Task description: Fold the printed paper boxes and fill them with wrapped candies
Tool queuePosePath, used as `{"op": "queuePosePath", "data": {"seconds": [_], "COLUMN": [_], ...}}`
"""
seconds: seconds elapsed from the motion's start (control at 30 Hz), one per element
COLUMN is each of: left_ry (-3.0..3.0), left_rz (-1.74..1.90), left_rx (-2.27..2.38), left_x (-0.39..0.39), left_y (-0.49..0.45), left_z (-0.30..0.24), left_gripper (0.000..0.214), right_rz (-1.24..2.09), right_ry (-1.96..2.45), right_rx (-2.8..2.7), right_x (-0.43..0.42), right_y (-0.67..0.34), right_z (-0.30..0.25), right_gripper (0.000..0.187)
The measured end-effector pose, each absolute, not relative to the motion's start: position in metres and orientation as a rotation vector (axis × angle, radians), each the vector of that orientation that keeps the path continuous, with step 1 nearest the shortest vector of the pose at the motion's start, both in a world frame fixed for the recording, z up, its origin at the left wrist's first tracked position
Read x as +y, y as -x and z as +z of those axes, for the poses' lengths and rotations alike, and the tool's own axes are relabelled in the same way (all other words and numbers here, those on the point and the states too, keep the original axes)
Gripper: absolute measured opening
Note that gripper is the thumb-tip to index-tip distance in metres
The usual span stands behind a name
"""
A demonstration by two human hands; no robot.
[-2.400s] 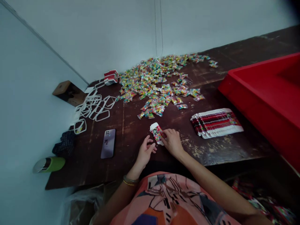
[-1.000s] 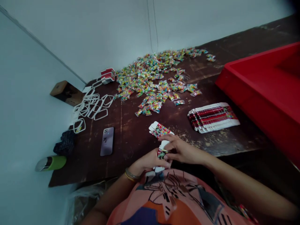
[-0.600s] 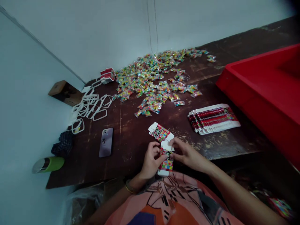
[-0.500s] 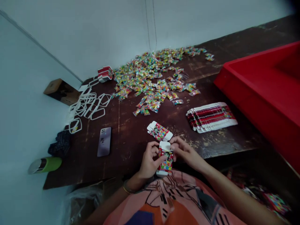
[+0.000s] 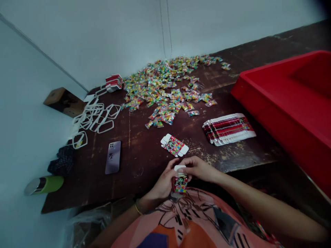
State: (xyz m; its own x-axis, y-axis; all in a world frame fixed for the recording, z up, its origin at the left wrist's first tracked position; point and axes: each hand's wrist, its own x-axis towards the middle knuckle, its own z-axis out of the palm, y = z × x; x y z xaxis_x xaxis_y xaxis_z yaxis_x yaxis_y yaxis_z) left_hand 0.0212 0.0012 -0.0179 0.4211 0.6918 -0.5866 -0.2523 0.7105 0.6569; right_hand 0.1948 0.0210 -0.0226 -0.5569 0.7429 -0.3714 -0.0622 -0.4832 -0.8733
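Close to my body, just off the table's front edge, I hold a small printed carton (image 5: pixel 180 184) upright. My left hand (image 5: pixel 164 181) is closed around its left side. The fingers of my right hand (image 5: pixel 198 168) press on the white flap at its top, with the thumb across it. Just beyond my hands a second flattened carton (image 5: pixel 174 145) with white end flaps lies on the table. To its right is a fanned stack of flat red and white cartons (image 5: pixel 229 129).
Wrapped candies (image 5: pixel 165 86) are heaped along the wall. A red tray (image 5: pixel 279 93) stands at the right. On the left are white loop-shaped bands (image 5: pixel 95 115), a phone (image 5: pixel 113 157), a green bottle (image 5: pixel 51 184), a dark cloth (image 5: pixel 61 161), a cardboard box (image 5: pixel 64 101) and stacked cartons (image 5: pixel 113 82).
My right hand has moved in over the carton's top, and its fingers now press on the white flap. My left hand has closed further around the side. The view has shifted slightly.
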Motion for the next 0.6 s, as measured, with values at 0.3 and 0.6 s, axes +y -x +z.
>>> {"op": "queuePosePath", "data": {"seconds": [0.3,0.6], "left_ry": [-0.339,-0.505], "left_rz": [0.613,0.676], "left_rx": [0.725,0.784], "left_x": [-0.001,-0.008], "left_y": [-0.013,-0.006], "left_z": [-0.036,-0.047], "left_gripper": [0.058,0.066], "right_rz": [1.739,1.342], "right_ry": [1.102,0.776], "right_rx": [-1.538,-2.154], "right_x": [0.023,0.015], "right_y": [-0.195,-0.209], "right_z": [-0.021,-0.01], "right_gripper": [0.029,0.029]}}
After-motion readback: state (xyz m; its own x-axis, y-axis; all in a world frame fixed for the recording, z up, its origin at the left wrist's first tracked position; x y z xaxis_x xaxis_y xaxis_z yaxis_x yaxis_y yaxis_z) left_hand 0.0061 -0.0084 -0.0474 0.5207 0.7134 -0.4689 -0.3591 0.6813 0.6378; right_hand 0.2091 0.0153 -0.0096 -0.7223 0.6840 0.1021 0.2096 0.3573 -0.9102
